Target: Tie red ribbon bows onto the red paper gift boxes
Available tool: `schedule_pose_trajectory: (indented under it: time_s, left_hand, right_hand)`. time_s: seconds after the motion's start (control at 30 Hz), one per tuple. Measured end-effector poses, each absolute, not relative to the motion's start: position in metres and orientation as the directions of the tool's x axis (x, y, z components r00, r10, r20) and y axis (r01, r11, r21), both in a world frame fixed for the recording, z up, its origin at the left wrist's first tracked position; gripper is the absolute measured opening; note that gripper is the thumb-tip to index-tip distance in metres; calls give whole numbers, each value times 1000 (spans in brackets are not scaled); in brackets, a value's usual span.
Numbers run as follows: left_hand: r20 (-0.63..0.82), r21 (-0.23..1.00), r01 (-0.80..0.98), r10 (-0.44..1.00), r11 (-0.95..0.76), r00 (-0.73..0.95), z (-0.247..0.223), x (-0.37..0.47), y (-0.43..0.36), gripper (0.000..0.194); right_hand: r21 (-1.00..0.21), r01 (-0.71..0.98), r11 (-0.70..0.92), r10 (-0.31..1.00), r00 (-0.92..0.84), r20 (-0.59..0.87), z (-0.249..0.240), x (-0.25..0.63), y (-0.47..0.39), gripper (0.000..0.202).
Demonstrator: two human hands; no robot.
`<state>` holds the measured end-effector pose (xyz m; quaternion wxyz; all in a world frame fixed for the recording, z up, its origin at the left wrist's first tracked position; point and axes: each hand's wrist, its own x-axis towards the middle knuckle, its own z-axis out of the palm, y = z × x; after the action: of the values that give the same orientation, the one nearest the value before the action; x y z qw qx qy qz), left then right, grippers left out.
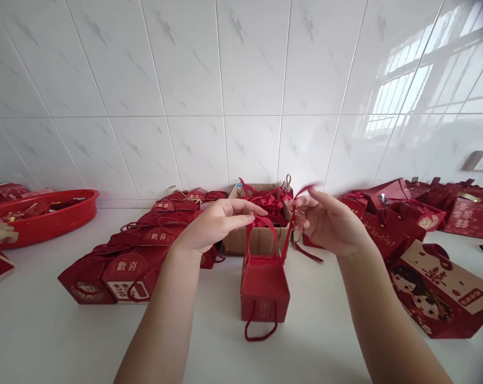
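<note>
Forearms [163, 314] flank red box [265, 292] on worktop [217, 341]. Left hand [222, 221] fingers pinch ribbon [287, 242]; right hand [329, 221] half-curled at it, grip unclear. Ribbon likely soft, slippery; box light, crushable: hold low sides.

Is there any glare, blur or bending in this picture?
Head view: a bright window reflection glares on the tiled wall, upper right; head view: the red ribbon's tip by the right hand is smeared, likely by motion; head view: tile lines splay outward, and the right-hand corners darken.
</note>
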<state>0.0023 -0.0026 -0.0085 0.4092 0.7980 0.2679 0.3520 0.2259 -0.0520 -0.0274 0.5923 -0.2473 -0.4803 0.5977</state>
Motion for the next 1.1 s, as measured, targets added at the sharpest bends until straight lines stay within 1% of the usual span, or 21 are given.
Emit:
schedule_pose_trajectory:
  time_s: [0.07,0.13,0.27,0.33,0.43,0.53,0.7,0.8,0.9,0.97,1.1]
  left_hand:
    - [317,868,119,722,-482,615,-8,2,-3,19]
    - [292,894,91,726,-438,623,-8,1,-3,23]
    - [333,904,7,714,-428,616,-8,-1,-4,29]
    - [352,901,-25,697,-433,625,-8,-1,-5,31]
    - [384,891,-63,670,-451,636,-8,0,-7,27]
    - [428,879,-110,666,-465,610,-7,1,-9,21]
    - [493,868,-222,714,-444,497,-5,4,-11,6]
    - [526,850,-274,743,-450,414,-4,9,-15,8]
    - [556,828,-302,758,-472,340,-4,17,-22,16]
    - [581,810,-314,750,-495,316,-4,21,-28,19]
    - [652,758,-270,696,-593,301,-6,28,-38,16]
  right_hand:
    - [-879,-427,211,942,-152,300,-27,226,-54,32]
    - [-889,-362,281,937,-96,335,-26,225,-56,35]
    - [-881,-171,440,897,43,440,-27,220,-60,25]
    - [-875,-101,474,880,55,471,-28,218,-62,21]
    - [-872,-44,488,873,40,487,-29,215,-63,18]
    - [-866,-20,500,865,54,498,-29,213,-63,16]
    - [-855,-28,518,853,95,513,-29,209,-63,13]
    - [-845,-13,534,840,127,528,-29,205,-64,13]
    - [-841,26,540,829,157,537,-28,198,-67,14]
    - [-838,33,544,827,148,543,-28,192,-70,16]
    - [-828,18,560,824,90,560,-29,180,-75,20]
